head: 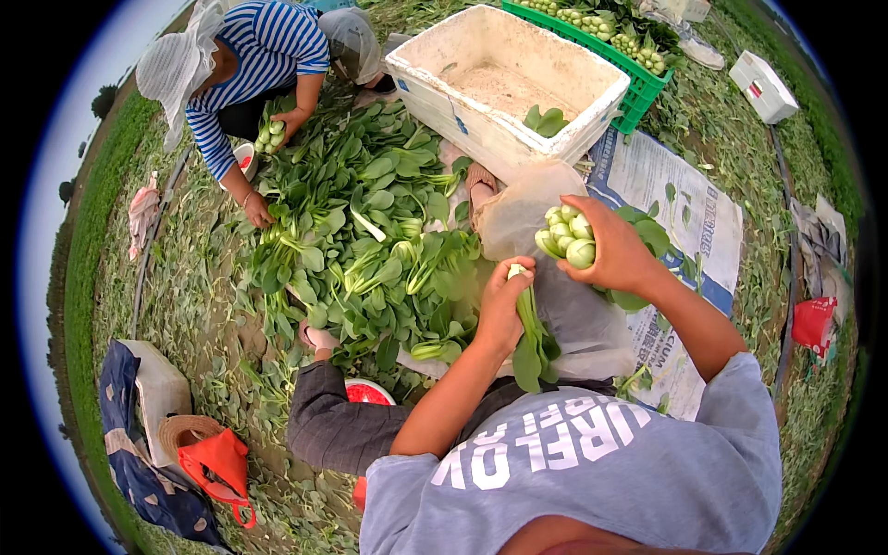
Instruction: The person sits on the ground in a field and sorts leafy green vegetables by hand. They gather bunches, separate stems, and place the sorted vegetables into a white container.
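Note:
My right hand (pixel 614 243) grips a bunch of bok choy (pixel 570 236), its pale green bases facing left and its leaves trailing behind the wrist. Just left of it and slightly lower, my left hand (pixel 505 302) is closed around a single bok choy (pixel 531 340), base up and leaves hanging down over my lap. A cloudy plastic sheet (pixel 576 298) covers part of my lap below both hands. A large heap of loose bok choy (pixel 381 257) lies on the ground in front of me and to the left.
A co-worker in a striped shirt (pixel 267 41) crouches at the upper left, holding bok choy over the heap. A white foam box (pixel 479 132) with a few leaves stands ahead, beside a green plastic crate (pixel 642 90) of bok choy. A printed sack (pixel 701 215) lies at right, a straw hat (pixel 187 433) at lower left.

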`<move>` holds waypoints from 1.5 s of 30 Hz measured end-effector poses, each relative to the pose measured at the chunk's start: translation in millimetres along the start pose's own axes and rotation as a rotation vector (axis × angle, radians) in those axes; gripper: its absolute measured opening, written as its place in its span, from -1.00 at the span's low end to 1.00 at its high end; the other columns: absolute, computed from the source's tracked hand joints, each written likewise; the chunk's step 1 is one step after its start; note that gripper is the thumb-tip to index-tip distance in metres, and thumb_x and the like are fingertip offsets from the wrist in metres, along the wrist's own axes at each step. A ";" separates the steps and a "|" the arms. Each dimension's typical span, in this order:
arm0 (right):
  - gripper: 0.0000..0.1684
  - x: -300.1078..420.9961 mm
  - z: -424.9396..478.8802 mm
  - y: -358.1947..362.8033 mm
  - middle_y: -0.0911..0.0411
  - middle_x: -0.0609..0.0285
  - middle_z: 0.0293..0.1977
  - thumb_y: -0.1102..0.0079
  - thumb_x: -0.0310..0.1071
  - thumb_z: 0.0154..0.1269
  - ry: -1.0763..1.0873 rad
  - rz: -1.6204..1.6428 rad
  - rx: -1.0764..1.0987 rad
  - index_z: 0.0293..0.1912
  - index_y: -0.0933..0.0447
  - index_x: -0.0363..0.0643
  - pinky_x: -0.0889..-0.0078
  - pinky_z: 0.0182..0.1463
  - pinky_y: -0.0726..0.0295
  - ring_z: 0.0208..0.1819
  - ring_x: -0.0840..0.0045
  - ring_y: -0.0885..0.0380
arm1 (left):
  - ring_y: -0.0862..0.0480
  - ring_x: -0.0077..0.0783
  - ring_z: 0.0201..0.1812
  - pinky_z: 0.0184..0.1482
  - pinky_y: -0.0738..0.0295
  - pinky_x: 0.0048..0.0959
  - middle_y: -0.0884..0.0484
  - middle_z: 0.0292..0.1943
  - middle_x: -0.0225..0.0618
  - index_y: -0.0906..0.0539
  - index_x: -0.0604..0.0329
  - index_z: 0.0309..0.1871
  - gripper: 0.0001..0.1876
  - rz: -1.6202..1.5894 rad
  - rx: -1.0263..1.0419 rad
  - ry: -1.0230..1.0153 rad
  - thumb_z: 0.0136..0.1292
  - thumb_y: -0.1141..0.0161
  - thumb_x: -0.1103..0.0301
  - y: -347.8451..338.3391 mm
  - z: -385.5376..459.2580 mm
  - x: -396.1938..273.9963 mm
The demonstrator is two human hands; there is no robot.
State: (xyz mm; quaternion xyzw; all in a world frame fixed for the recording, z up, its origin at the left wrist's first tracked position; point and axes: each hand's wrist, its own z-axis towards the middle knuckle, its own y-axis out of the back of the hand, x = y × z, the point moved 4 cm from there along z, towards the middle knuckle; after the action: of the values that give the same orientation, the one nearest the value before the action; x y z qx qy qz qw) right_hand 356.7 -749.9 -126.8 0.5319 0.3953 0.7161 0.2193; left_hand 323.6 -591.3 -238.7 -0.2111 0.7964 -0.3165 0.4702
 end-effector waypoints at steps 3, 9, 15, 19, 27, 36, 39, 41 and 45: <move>0.01 -2.1 1.1 3.6 -0.38 -0.05 0.12 -0.48 -0.12 -0.12 0.008 0.018 0.021 0.29 -0.19 -0.19 0.19 0.21 -0.40 0.14 0.10 -0.41 | -0.48 -0.56 -0.12 -0.02 -0.38 -0.55 -0.55 -0.16 -0.41 -0.55 0.16 0.02 -0.73 0.311 -0.080 -0.019 0.24 -0.17 0.42 10.9 -0.9 -4.1; 0.05 -7.6 -2.3 4.8 -0.33 -0.09 0.15 -0.51 0.00 -0.12 -0.036 0.129 0.024 0.28 -0.19 -0.20 0.17 0.23 -0.38 0.17 0.06 -0.37 | -0.49 -0.55 -0.05 0.06 -0.37 -0.53 -0.51 -0.07 -0.40 -0.48 0.25 0.09 -0.62 0.190 -0.017 -0.083 0.24 -0.27 0.38 -13.1 0.1 -28.9; -0.04 -7.5 -0.6 7.5 -0.33 -0.03 0.16 -0.44 0.01 0.00 0.043 0.070 0.041 0.29 -0.21 -0.16 0.17 0.23 -0.39 0.19 0.09 -0.37 | -0.53 -0.63 -0.21 -0.18 -0.44 -0.61 -0.58 -0.17 -0.42 -0.50 0.19 0.04 -0.66 0.436 -0.015 -0.184 0.24 -0.29 0.34 -26.3 2.0 -29.2; -0.05 -9.2 1.4 8.7 -0.33 -0.05 0.17 -0.38 0.08 0.06 0.031 0.042 0.094 0.31 -0.20 -0.17 0.17 0.23 -0.39 0.19 0.08 -0.38 | -0.54 -0.61 -0.21 -0.27 -0.49 -0.61 -0.57 -0.16 -0.40 -0.49 0.20 0.05 -0.64 0.471 -0.015 -0.199 0.23 -0.30 0.33 -34.2 -1.2 -28.3; 0.06 -1.6 13.4 21.0 -0.32 -0.14 0.17 -0.41 0.14 -0.01 -0.011 -0.005 0.264 0.31 -0.16 -0.23 0.16 0.24 -0.38 0.19 0.03 -0.37 | -0.59 -0.52 -0.17 -0.20 -0.56 -0.54 -0.51 -0.11 -0.33 -0.42 0.25 0.07 -0.62 0.348 0.093 -0.248 0.23 -0.28 0.47 -36.4 -2.0 -24.4; 0.09 0.6 -5.1 3.5 -0.39 -0.08 0.11 -0.59 -0.23 -0.26 0.050 -0.214 -0.015 0.26 -0.18 -0.25 0.15 0.19 -0.43 0.13 0.06 -0.41 | -0.59 -0.58 -0.22 -0.10 -0.50 -0.58 -0.57 -0.20 -0.37 -0.46 0.25 -0.01 -0.70 0.561 0.220 -0.279 0.25 -0.28 0.43 -21.9 23.5 -28.9; 0.08 -9.0 3.2 -0.4 -0.38 -0.04 0.12 -0.59 -0.28 -0.28 0.047 -0.105 -0.076 0.26 -0.19 -0.18 0.17 0.19 -0.44 0.12 0.08 -0.43 | -0.58 -0.57 -0.22 -0.08 -0.50 -0.53 -0.59 -0.23 -0.37 -0.49 0.26 0.01 -0.70 0.601 0.002 -0.375 0.28 -0.24 0.38 71.6 55.0 -37.6; 0.07 -13.8 -4.0 2.4 -0.36 -0.03 0.13 -0.58 -0.29 -0.26 -0.062 -0.101 -0.053 0.27 -0.18 -0.16 0.17 0.19 -0.44 0.13 0.07 -0.42 | -0.57 -0.58 -0.24 -0.12 -0.49 -0.53 -0.59 -0.25 -0.38 -0.50 0.28 0.00 -0.74 0.676 -0.267 -0.314 0.29 -0.19 0.39 153.4 69.3 -49.9; 0.04 -21.7 -5.0 2.3 -0.34 0.00 0.16 -0.54 -0.38 -0.23 -0.115 -0.028 -0.038 0.27 -0.18 -0.17 0.22 0.25 -0.38 0.18 0.16 -0.39 | -0.58 -0.53 -0.24 -0.13 -0.48 -0.50 -0.62 -0.22 -0.35 -0.58 0.25 -0.07 -0.81 0.938 -0.610 -0.378 0.27 -0.13 0.44 277.9 67.4 -68.3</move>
State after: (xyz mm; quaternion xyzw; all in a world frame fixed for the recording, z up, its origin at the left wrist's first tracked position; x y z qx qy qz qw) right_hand 359.5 -768.9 -138.3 0.5625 0.3756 0.6885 0.2617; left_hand 404.4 -371.1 -416.0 -0.0150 0.7622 0.2117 0.6116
